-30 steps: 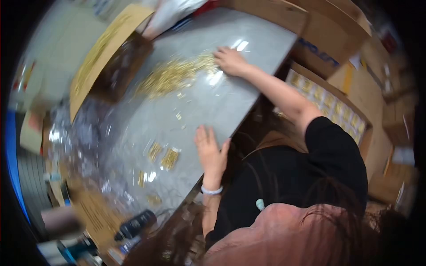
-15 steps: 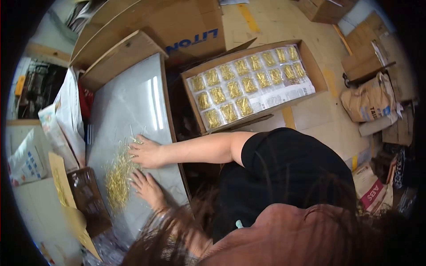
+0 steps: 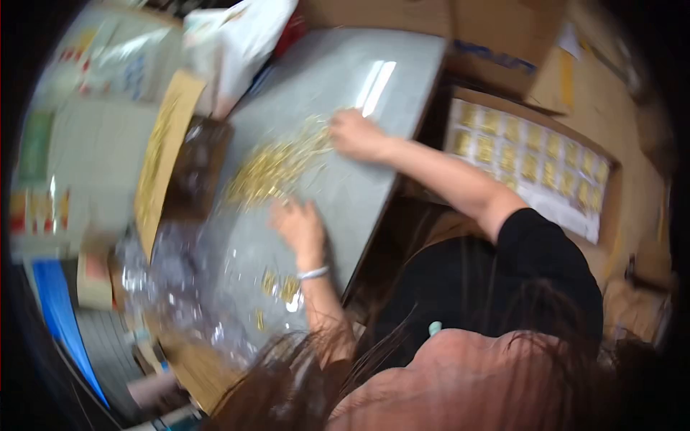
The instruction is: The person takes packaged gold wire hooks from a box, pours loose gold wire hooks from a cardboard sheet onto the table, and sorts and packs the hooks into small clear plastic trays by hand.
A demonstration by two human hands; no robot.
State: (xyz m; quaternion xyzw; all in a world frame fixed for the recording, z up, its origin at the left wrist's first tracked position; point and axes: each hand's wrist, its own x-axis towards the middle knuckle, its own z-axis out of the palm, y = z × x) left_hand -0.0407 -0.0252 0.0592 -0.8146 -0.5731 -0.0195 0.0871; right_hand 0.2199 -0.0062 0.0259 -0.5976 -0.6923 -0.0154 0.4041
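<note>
A loose pile of thin gold-coloured metal pins lies spread across the grey tabletop. At the pile's far right end is my right hand, its fingertips touching the pins. Those fingers look bent but are smeared, so their grip is unclear. My left hand, with a pale band at the wrist, is at the pile's near edge, fingers apart and nothing visible in them. Close to that wrist are small clear bags of gold pins.
A carton on the right contains rows of small bags of gold pins on printed paper. Crumpled clear plastic bags lie at the table's near left. Beside them stand a brown box and a cardboard strip. A large carton is behind.
The view has swung left and down, bringing the plastic bags into sight. My hands have moved farther apart, and the pile now stretches in a longer band towards my right hand.
</note>
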